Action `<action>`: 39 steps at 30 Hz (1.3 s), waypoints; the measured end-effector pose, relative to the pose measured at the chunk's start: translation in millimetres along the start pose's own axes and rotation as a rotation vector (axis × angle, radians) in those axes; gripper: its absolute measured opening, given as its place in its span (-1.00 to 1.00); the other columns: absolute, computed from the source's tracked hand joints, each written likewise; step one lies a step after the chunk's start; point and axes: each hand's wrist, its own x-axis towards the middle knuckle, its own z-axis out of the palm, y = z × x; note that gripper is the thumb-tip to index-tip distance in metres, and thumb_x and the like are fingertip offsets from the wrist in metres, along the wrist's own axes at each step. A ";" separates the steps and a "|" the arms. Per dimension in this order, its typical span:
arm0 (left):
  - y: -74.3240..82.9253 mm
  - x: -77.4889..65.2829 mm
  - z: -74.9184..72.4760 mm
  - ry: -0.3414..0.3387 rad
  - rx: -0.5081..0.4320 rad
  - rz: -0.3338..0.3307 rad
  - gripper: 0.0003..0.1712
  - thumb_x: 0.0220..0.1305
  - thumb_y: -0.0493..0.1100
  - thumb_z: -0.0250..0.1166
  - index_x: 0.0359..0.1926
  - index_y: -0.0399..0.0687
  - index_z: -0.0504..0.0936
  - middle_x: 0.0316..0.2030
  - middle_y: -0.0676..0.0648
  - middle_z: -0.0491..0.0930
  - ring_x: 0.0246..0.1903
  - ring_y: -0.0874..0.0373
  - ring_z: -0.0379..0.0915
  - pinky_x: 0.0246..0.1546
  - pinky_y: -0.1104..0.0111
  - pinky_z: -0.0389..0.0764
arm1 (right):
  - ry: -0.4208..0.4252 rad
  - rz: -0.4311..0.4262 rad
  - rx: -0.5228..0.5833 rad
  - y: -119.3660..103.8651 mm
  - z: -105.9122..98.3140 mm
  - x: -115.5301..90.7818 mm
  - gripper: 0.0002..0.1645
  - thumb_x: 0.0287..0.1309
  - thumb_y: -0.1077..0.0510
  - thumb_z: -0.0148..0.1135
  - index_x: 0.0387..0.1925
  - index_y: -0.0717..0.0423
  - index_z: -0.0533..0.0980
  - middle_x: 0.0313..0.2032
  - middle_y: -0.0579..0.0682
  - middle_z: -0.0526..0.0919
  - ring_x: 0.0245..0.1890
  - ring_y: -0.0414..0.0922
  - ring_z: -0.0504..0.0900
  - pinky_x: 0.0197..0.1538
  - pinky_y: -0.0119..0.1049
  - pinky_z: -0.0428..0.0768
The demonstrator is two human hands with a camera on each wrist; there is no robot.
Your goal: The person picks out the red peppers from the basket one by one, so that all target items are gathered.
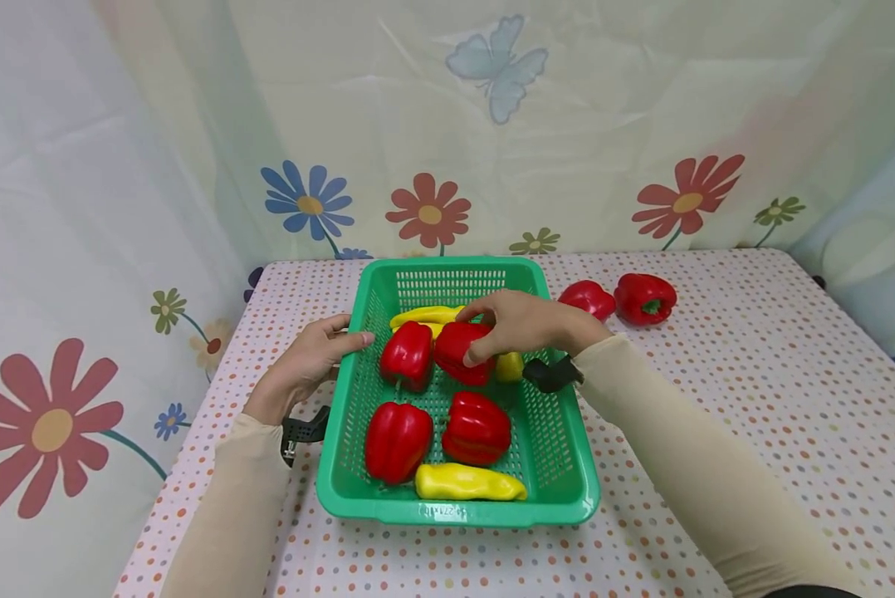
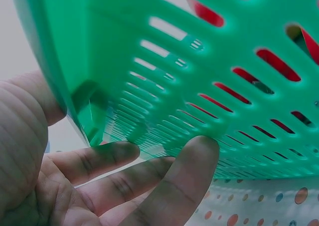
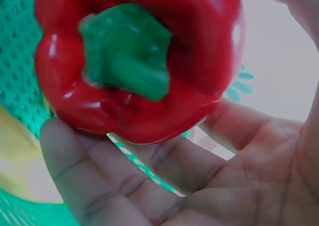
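Note:
My right hand (image 1: 525, 320) grips a red bell pepper (image 1: 455, 353) inside the green basket (image 1: 335, 448). In the right wrist view this bell pepper (image 3: 199, 46) turns its green stem to the camera, fingers curved around its side. At the basket's left side, my left hand (image 1: 304, 361) holds the rim, thumb over the top. The left wrist view shows its fingers (image 2: 192, 166) against the slotted outer wall (image 2: 164, 86). Three other red bell peppers lie in the basket: one beside the held one (image 1: 407, 357), two nearer the front.
Long yellow peppers lie at the basket's front (image 1: 470, 482) and back (image 1: 425, 316); another yellow piece (image 1: 509, 367) shows partly under my right hand. Two red bell peppers (image 1: 645, 299) rest on the dotted tablecloth (image 1: 716, 357) right of the basket. A flowered curtain (image 1: 589, 124) hangs behind.

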 end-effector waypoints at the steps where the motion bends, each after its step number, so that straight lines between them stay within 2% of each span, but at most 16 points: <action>1: 0.0 0.2 -0.7 -0.001 0.001 0.002 -0.37 0.52 -0.06 0.26 0.47 -0.24 0.39 0.15 -0.38 0.63 -0.12 -0.18 0.78 -0.18 -0.03 0.81 | 0.009 -0.004 0.017 0.4 -2.6 -2.3 -0.09 0.02 -0.03 0.58 0.40 0.08 0.43 0.13 0.11 0.61 0.16 0.11 0.53 0.04 -0.02 0.78; 5: 0.0 0.7 -2.6 0.001 0.002 0.005 -0.37 0.52 -0.06 0.26 0.46 -0.24 0.40 0.16 -0.39 0.62 -0.13 -0.18 0.78 -0.17 -0.04 0.81 | 0.023 -0.010 0.077 2.8 -12.2 -11.3 -0.10 0.07 -0.01 0.53 0.43 0.08 0.41 0.17 0.15 0.59 0.19 0.15 0.52 0.07 0.03 0.77; 14: -1.9 2.0 -3.6 -0.002 -0.007 0.004 -0.37 0.51 -0.06 0.26 0.47 -0.24 0.39 0.18 -0.39 0.61 -0.12 -0.18 0.78 -0.17 -0.04 0.80 | 0.078 -0.013 0.119 11.5 -28.1 -34.7 -0.12 0.19 -0.04 0.45 0.48 0.08 0.35 0.20 0.19 0.60 0.17 0.17 0.56 0.02 -0.03 0.78; 21: -3.0 2.0 -3.6 -0.004 -0.015 0.001 -0.36 0.52 -0.07 0.25 0.48 -0.24 0.38 0.17 -0.38 0.61 -0.13 -0.16 0.78 -0.17 -0.04 0.80 | 0.134 -0.043 0.149 20.1 -36.2 -51.5 -0.13 0.18 -0.01 0.46 0.46 0.07 0.36 0.19 0.17 0.61 0.17 0.16 0.57 0.02 -0.02 0.78; 31: -2.0 1.0 -2.4 -0.003 -0.011 -0.001 -0.37 0.52 -0.08 0.25 0.48 -0.24 0.38 0.17 -0.39 0.60 -0.13 -0.17 0.78 -0.18 -0.03 0.81 | 0.243 -0.043 0.277 39.9 -39.3 -76.4 -0.12 0.22 0.07 0.41 0.50 0.12 0.28 0.27 0.22 0.53 0.19 0.18 0.52 -0.02 -0.09 0.78; 39: -2.1 1.6 -2.9 -0.013 -0.009 0.009 -0.35 0.51 -0.07 0.26 0.48 -0.24 0.38 0.17 -0.40 0.60 -0.12 -0.20 0.78 -0.17 -0.04 0.81 | 0.326 -0.062 0.301 62.8 -40.1 -92.2 -0.18 0.35 0.07 0.31 0.53 0.19 0.25 0.31 0.23 0.48 0.21 0.18 0.47 -0.05 -0.23 0.76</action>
